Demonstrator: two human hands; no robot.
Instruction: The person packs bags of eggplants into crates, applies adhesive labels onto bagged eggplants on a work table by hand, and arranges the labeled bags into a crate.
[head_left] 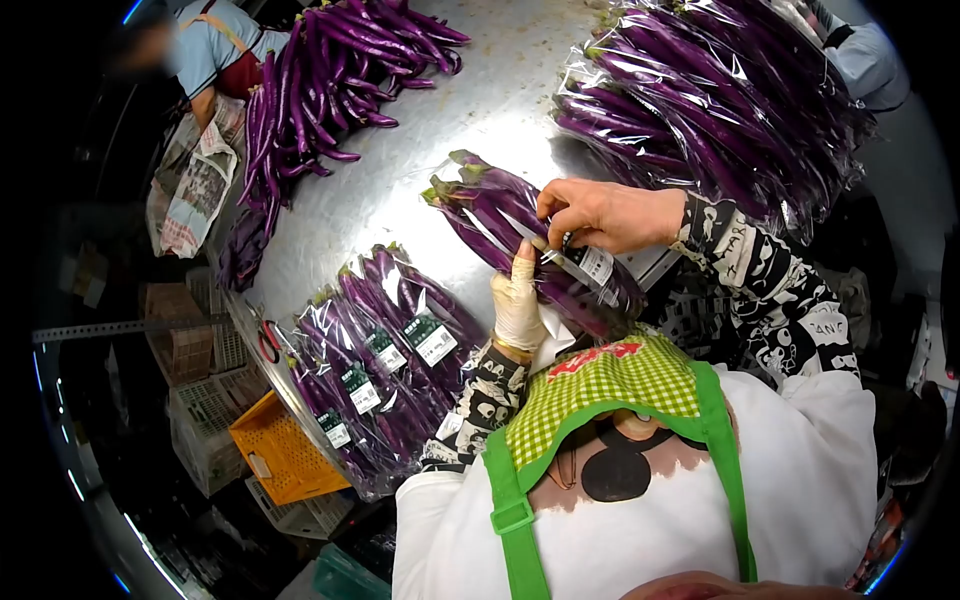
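A clear bag of purple eggplants (490,215) is held over the metal table's near edge, its green stem ends pointing up and left. My left hand (518,305), in a pale glove, grips the bag from below with the thumb on top. My right hand (605,215), bare, is closed at the bag's upper side, its fingers pinched near a band across the plastic; what lies between the fingertips is too small to make out. A white label (597,264) shows on the bag beside my right hand. Labelled bags of eggplants (385,350) lie left of my left hand.
Loose eggplants (310,90) are heaped at the upper left, beside a person (215,50). A large pile of bagged eggplants (710,100) covers the upper right, with another person's sleeve (868,68) behind it. Red-handled scissors (268,342) and a yellow crate (285,450) are at the left edge.
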